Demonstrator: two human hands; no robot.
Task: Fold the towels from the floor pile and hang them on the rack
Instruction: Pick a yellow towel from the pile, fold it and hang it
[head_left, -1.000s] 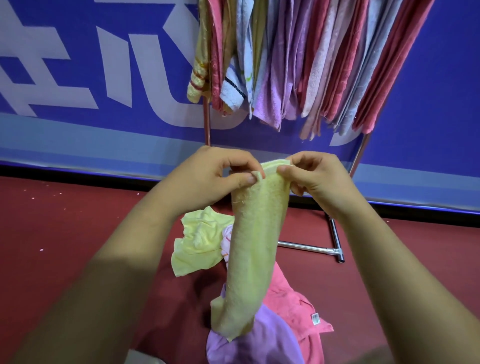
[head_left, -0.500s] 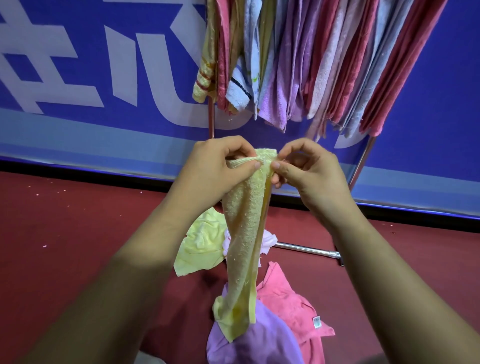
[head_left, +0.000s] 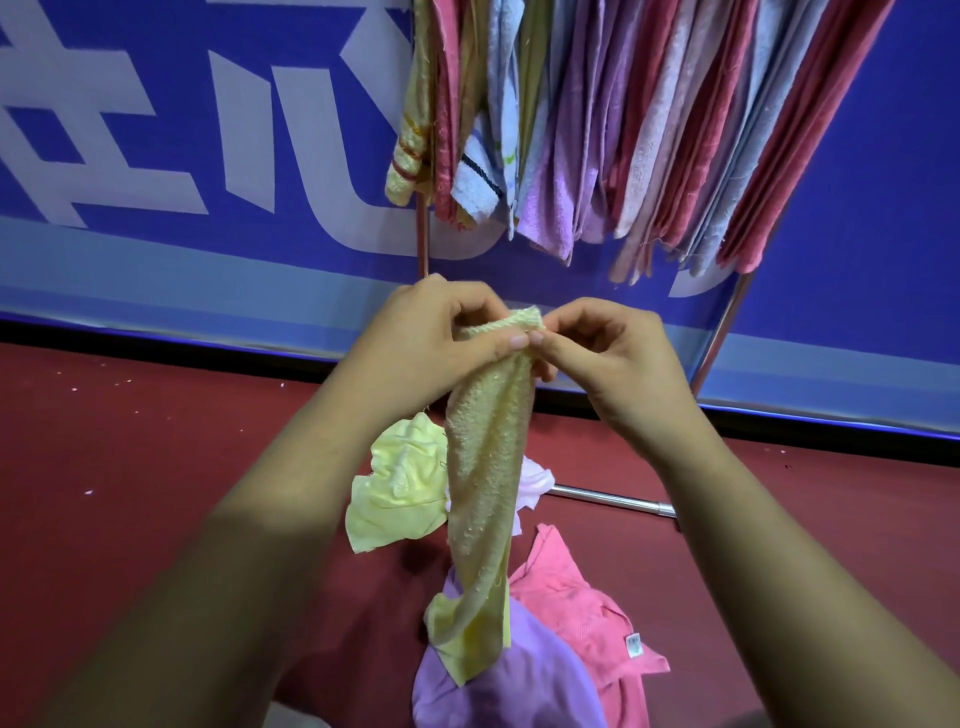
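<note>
Open floor (head_left: 156, 467) flanks left hand (head_left: 431, 343), right hand (head_left: 613, 364) pinching towel (head_left: 488, 467) edge.

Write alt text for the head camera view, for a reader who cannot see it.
The left hand and right hand pinch the top edge of a yellow towel that hangs down over a floor pile of pale yellow, pink and purple towels. Behind, many towels hang on a rack before a blue banner.

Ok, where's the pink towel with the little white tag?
The pink towel lies on the red floor, lower right of middle in the head view, against the purple towel to its left.
</note>
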